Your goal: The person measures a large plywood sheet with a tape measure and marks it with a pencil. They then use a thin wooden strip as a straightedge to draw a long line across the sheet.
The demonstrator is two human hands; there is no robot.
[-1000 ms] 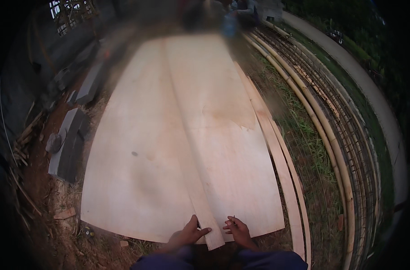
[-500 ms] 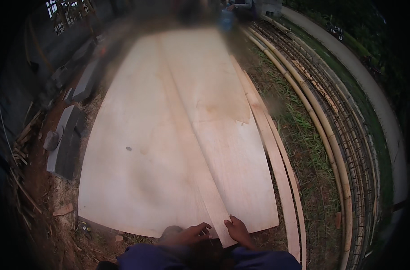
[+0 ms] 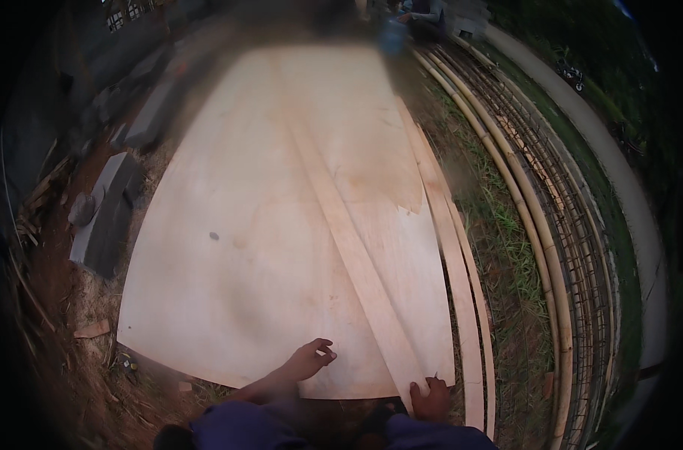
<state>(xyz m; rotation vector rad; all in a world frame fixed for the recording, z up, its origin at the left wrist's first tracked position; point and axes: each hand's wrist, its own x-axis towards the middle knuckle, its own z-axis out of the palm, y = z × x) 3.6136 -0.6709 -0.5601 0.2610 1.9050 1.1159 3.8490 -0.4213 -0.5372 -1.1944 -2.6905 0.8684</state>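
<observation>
A large pale plywood sheet [image 3: 281,262] lies in front of me, narrowing into the distance. Across it runs a long thin wooden strip [image 3: 356,262], slanting from the far left-middle to the near right. My right hand [image 3: 431,401] grips the strip's near end at the sheet's front edge, thumb on top. A thin dark object pokes up at its fingertips, too small to make out. My left hand [image 3: 308,361] hovers over or rests on the near part of the sheet, its fingers loosely bent and apart, with nothing seen in them.
Two narrow wooden strips [image 3: 465,300] lie along the sheet's right side. Beyond are bamboo poles [image 3: 533,202], steel rebar cages [image 3: 574,225] and a road [image 3: 619,150]. Grey blocks [image 3: 105,217] line the left. A person [image 3: 424,13] is at the far end near a blue container [image 3: 393,36].
The strip's near end has swung to the right across the sheet with my right hand. My left hand has moved forward and left, away from the strip.
</observation>
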